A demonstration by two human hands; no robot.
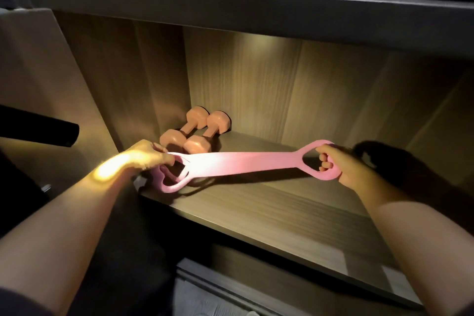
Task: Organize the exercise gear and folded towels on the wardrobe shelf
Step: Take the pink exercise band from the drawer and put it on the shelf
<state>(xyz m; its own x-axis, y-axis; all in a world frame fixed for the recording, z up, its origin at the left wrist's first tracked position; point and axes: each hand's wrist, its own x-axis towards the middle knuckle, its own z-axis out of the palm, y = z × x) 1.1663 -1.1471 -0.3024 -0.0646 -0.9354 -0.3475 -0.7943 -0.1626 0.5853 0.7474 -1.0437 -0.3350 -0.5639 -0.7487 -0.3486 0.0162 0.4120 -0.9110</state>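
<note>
Left hand (146,155): fingertips hidden inside tangled loops of band (241,163). Near heads of dumbbells (191,127) partly covered by that hand and the band. Dark cylinder (38,128) cut off at left edge, identity unclear. Area below shelf (282,213) blurred, unreadable. Both forearms run out of frame.

Dark cylinder (43,124) at far L; grey fabric (202,297) btm centre.

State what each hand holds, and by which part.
Both hold the pink resistance band: the left hand grips its looped end, and the right hand grips the opposite end loop.
</note>
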